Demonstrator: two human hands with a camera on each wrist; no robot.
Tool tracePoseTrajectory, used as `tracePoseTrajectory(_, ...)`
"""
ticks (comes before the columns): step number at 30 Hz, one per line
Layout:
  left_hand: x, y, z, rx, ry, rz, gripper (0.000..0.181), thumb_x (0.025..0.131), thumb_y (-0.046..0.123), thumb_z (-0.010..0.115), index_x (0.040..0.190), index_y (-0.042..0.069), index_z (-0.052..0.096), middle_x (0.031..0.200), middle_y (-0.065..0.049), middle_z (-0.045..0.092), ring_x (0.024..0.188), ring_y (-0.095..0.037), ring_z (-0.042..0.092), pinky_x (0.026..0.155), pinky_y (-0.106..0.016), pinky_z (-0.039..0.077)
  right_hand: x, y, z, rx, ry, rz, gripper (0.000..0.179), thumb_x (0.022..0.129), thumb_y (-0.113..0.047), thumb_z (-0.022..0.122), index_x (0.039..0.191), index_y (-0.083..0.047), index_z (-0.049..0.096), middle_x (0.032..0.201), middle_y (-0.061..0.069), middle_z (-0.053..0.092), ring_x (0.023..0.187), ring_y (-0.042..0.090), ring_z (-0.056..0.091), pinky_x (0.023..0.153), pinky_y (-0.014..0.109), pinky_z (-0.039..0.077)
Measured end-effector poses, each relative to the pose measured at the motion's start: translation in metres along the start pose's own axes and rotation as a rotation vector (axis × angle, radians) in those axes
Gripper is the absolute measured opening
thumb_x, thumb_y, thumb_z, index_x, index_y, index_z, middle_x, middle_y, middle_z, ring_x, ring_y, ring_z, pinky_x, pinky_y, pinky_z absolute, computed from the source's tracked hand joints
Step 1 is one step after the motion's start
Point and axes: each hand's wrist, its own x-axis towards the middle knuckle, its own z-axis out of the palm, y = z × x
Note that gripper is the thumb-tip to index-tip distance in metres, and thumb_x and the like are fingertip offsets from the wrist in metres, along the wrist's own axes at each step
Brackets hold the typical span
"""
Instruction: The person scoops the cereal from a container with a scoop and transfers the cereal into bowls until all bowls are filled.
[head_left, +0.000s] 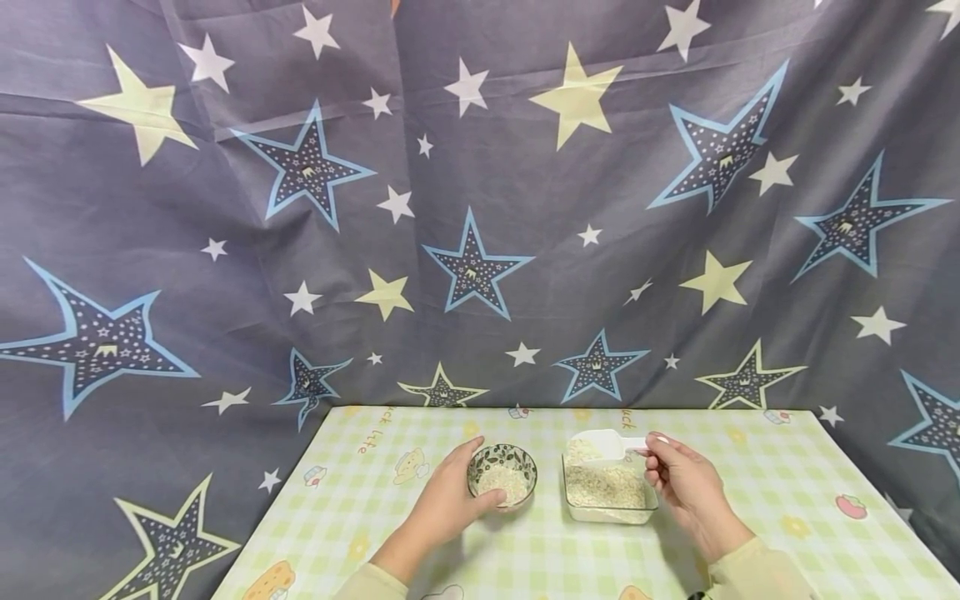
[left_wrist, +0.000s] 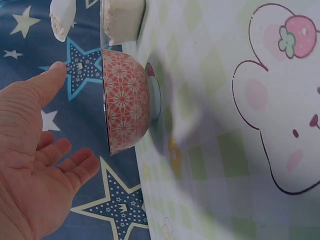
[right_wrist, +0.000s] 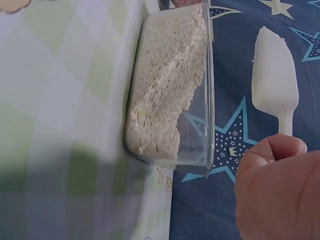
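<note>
A small bowl (head_left: pixel 501 487) with a dark leaf pattern inside and red flowers outside (left_wrist: pixel 125 100) holds pale flakes that look like oats. My left hand (head_left: pixel 453 496) is at its left side, thumb over the near rim in the head view. In the left wrist view the left hand (left_wrist: pixel 45 155) has its fingers relaxed and looks apart from the bowl. My right hand (head_left: pixel 686 487) pinches the handle of a white scoop (head_left: pixel 603 446), raised over a clear rectangular container (right_wrist: pixel 210 125) of the same oats (right_wrist: pixel 162 75). Flakes lie in the scoop.
A green-and-white checked tablecloth (head_left: pixel 420 533) with cartoon prints covers the table. A dark curtain with stars (head_left: pixel 480 358) hangs behind the table's far edge. The container stands to the right of the bowl, with a small gap between them.
</note>
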Motion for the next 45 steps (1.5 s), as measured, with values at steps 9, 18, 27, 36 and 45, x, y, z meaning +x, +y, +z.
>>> tracePoseTrajectory(9, -0.002, -0.005, 0.000, 0.001, 0.000, -0.006, 0.093, 0.088, 0.043, 0.088, 0.161, 0.004, 0.043, 0.162, -0.022, 0.050, 0.149, -0.044, 0.050, 0.124, -0.063, 0.042, 0.003, 0.005, 0.007, 0.024, -0.023, -0.008, 0.012, 0.110, -0.015, 0.060, 0.101, -0.020, 0.066, 0.072, -0.010, 0.071, 0.060, -0.002, 0.058, 0.052, 0.010, 0.048)
tracePoseTrajectory(18, -0.003, -0.012, 0.000, 0.022, 0.003, -0.021, 0.095, 0.088, 0.045, 0.087, 0.161, 0.004, 0.043, 0.163, -0.023, 0.050, 0.149, -0.046, 0.049, 0.124, -0.065, 0.041, 0.005, 0.010, 0.014, 0.026, -0.024, 0.000, 0.005, 0.111, -0.016, 0.059, 0.108, -0.017, 0.063, 0.072, -0.009, 0.071, 0.060, -0.002, 0.058, 0.052, 0.010, 0.048)
tracePoseTrajectory(27, -0.006, -0.020, 0.000, 0.037, -0.002, -0.043, 0.098, 0.087, 0.048, 0.087, 0.161, 0.001, 0.042, 0.163, -0.026, 0.048, 0.150, -0.048, 0.047, 0.125, -0.065, 0.039, 0.006, 0.015, 0.025, 0.007, -0.037, -0.008, 0.004, 0.110, -0.016, 0.061, 0.112, -0.017, 0.064, 0.075, -0.010, 0.072, 0.063, -0.003, 0.058, 0.053, 0.009, 0.048)
tracePoseTrajectory(36, -0.009, -0.027, 0.003, 0.022, -0.039, -0.073, 0.105, 0.086, 0.051, 0.087, 0.163, 0.000, 0.037, 0.166, -0.028, 0.043, 0.151, -0.051, 0.043, 0.125, -0.067, 0.037, 0.007, 0.018, 0.041, -0.008, -0.054, -0.020, 0.005, 0.109, -0.012, 0.059, 0.114, -0.013, 0.059, 0.073, -0.009, 0.071, 0.062, -0.003, 0.056, 0.053, 0.009, 0.047)
tracePoseTrajectory(45, -0.011, -0.029, 0.007, -0.010, -0.076, -0.112, 0.115, 0.081, 0.047, 0.092, 0.165, -0.003, 0.031, 0.168, -0.030, 0.039, 0.153, -0.052, 0.041, 0.125, -0.068, 0.036, 0.007, 0.022, 0.058, -0.012, -0.061, -0.019, 0.011, 0.108, -0.011, 0.060, 0.119, -0.009, 0.061, 0.073, -0.008, 0.070, 0.063, -0.002, 0.056, 0.053, 0.010, 0.047)
